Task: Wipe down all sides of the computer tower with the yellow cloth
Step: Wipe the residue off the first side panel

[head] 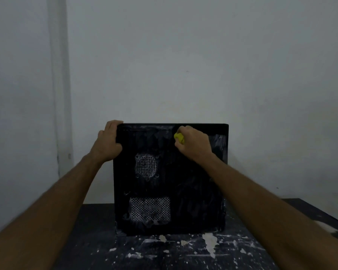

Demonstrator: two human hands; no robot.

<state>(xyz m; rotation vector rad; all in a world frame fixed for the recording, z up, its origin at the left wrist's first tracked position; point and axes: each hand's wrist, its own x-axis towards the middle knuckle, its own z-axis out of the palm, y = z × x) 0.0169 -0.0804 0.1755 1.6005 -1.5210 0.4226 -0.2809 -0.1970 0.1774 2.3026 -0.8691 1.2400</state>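
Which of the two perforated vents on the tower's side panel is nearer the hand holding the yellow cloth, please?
The round vent, upper of the two, lies nearer the right hand gripping the yellow cloth; the rectangular vent sits lower, near the table.

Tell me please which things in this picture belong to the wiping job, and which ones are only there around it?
Belong to the job:
- computer tower, standing upright, side panel facing the camera
- yellow cloth, bunched in the right hand against the panel's upper part
- left hand, gripping the tower's top left corner

Only around:
- dark table with white paint splatters
- plain wall behind
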